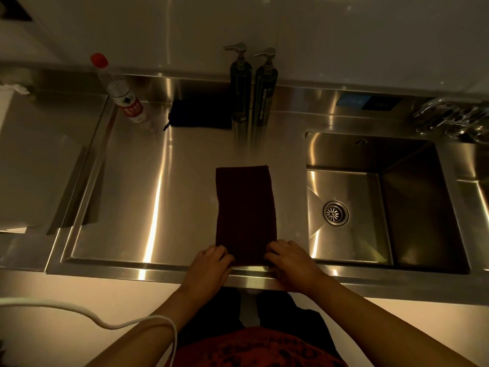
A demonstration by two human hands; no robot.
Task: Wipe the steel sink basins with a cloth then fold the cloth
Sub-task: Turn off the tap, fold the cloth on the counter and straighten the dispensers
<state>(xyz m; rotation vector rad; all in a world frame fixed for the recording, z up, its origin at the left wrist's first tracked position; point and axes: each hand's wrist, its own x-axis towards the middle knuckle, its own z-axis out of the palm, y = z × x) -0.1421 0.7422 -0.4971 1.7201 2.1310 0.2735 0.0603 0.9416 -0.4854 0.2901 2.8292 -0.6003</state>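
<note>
A dark maroon cloth [245, 207] lies flat as a long rectangle on the steel drainboard [132, 197], just left of the deep sink basin [412, 207] with its round drain [335, 213]. My left hand [211, 260] pinches the cloth's near left corner with curled fingers. My right hand [291, 256] pinches the near right corner the same way. Both hands sit at the counter's front edge. The cloth's near edge is partly hidden beneath my fingers.
Two dark pump dispensers [254, 96] stand at the back behind the cloth, a black pouch [198, 113] to their left. A clear bottle with a red cap [119, 91] stands at the back left. A faucet [455, 117] is at the back right. A white cable [105, 321] crosses my left forearm.
</note>
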